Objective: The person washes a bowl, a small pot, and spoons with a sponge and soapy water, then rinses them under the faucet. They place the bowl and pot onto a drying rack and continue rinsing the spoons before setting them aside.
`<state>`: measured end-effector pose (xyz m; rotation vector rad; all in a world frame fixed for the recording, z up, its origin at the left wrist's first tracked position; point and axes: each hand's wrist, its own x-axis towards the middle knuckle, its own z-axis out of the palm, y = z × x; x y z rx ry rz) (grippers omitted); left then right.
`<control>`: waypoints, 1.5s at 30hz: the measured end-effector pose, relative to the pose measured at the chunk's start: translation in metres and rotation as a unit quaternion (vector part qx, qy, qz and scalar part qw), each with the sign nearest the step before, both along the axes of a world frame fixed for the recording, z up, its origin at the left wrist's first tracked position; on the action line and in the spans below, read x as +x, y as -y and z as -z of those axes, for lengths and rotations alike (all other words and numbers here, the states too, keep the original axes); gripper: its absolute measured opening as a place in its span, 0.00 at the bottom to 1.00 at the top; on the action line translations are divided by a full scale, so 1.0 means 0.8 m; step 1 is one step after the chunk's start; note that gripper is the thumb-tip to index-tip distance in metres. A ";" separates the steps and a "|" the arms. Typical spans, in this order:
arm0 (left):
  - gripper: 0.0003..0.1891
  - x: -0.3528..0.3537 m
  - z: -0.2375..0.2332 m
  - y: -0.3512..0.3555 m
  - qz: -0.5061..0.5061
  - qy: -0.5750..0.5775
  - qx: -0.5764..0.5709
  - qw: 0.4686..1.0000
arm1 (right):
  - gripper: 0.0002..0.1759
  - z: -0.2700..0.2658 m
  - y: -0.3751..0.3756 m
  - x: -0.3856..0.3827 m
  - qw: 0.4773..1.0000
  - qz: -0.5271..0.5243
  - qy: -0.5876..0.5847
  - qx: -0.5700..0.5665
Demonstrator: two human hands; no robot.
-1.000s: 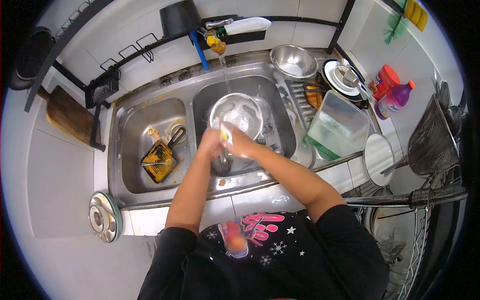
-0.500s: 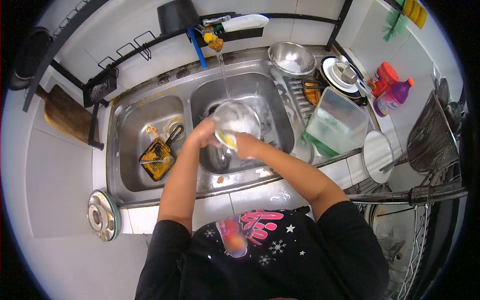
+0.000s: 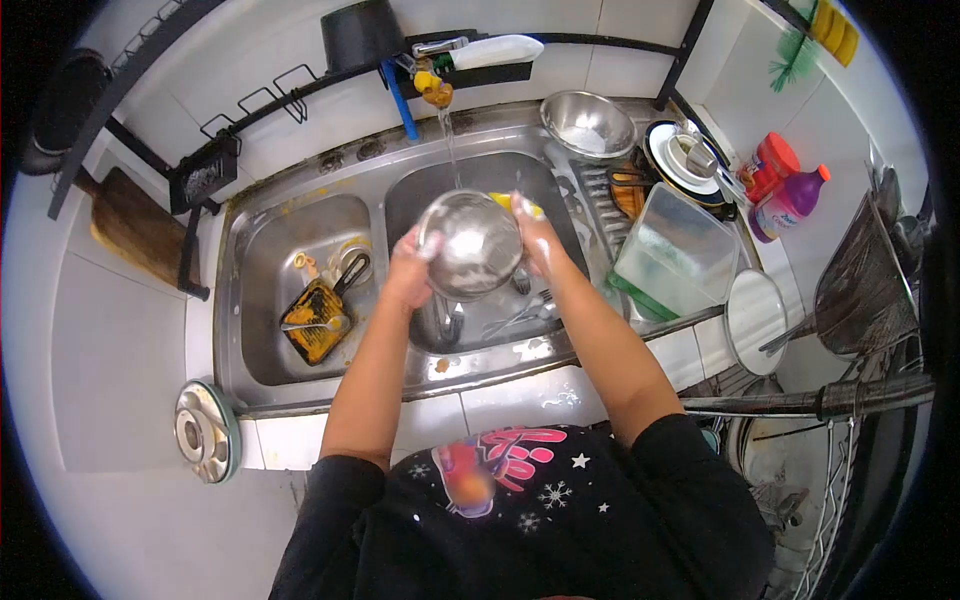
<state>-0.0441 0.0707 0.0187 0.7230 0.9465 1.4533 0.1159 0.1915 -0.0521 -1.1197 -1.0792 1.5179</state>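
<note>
A soapy steel bowl (image 3: 470,248) is held over the right sink basin (image 3: 405,200), with what looks like its rounded side towards me. My left hand (image 3: 408,268) grips the bowl's left edge, fingers closed on it. On the other side, my right hand (image 3: 537,238) is closed around a yellow sponge (image 3: 503,201) pressed to the bowl's upper right rim. Suds cover the right fingers. Forks (image 3: 520,315) and other cutlery lie in the basin below. Water runs from the tap (image 3: 436,92) just behind the bowl.
In the left basin sits a small black pan (image 3: 318,318) with orange residue. Right of the sink stand a steel bowl (image 3: 588,125), stacked plates (image 3: 665,165), a clear plastic container (image 3: 680,245) and a purple bottle (image 3: 790,203). A wooden board (image 3: 140,228) leans at left.
The bowl has been turned and raised slightly towards me. My right hand and the sponge have moved from the bowl's near edge to its upper right side.
</note>
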 end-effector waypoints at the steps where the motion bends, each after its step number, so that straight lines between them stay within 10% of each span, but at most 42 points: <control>1: 0.16 0.012 -0.001 -0.005 -0.006 -0.075 0.011 0.997 | 0.33 -0.012 -0.006 -0.007 0.999 -0.004 -0.033 -0.021; 2: 0.16 0.021 -0.001 -0.010 -0.010 -0.151 0.021 0.988 | 0.34 -0.023 -0.011 -0.008 0.994 -0.047 -0.018 -0.098; 4: 0.13 0.041 -0.004 -0.021 -0.032 -0.239 0.019 0.970 | 0.27 -0.065 0.010 -0.021 0.975 -0.079 0.181 0.101; 8: 0.15 0.037 -0.005 -0.045 -0.180 0.014 -0.025 0.983 | 0.18 -0.098 0.092 -0.052 0.795 0.021 0.320 0.514; 12: 0.22 0.011 0.020 -0.050 -0.174 0.264 -0.062 0.947 | 0.19 -0.091 0.108 -0.019 0.759 -0.009 0.320 0.567; 15: 0.21 0.014 0.023 -0.033 -0.160 0.252 -0.052 0.953 | 0.21 -0.064 0.069 -0.020 0.886 0.099 0.115 0.438; 18: 0.17 0.012 0.021 -0.023 -0.142 0.156 -0.054 0.976 | 0.22 -0.072 0.038 -0.012 0.965 -0.036 0.030 0.258; 21: 0.16 0.030 0.007 -0.023 -0.201 -0.021 -0.101 0.974 | 0.22 -0.086 0.064 -0.028 0.895 -0.043 0.206 0.393; 26: 0.19 0.004 0.007 -0.037 -0.131 0.209 -0.062 0.967 | 0.23 -0.099 0.117 -0.019 0.731 -0.001 0.345 0.588; 31: 0.15 0.029 0.036 -0.034 -0.183 -0.026 -0.012 0.983 | 0.18 -0.043 0.037 -0.022 0.989 0.032 0.054 0.136; 33: 0.10 0.053 0.009 -0.034 -0.125 -0.237 -0.032 0.963 | 0.17 0.001 0.004 -0.018 0.959 -0.025 -0.220 -0.174; 36: 0.11 0.085 -0.032 -0.050 -0.026 -0.506 0.186 0.842 | 0.21 0.004 0.017 -0.004 0.852 -0.004 -0.501 -0.150; 39: 0.12 0.101 -0.054 -0.099 0.017 -0.674 0.246 0.696 | 0.22 0.028 -0.001 -0.006 0.892 -0.006 -0.422 -0.159; 45: 0.08 0.139 -0.061 -0.233 -0.001 -0.733 0.366 0.574 | 0.19 0.003 0.002 -0.009 0.890 -0.061 -0.405 -0.203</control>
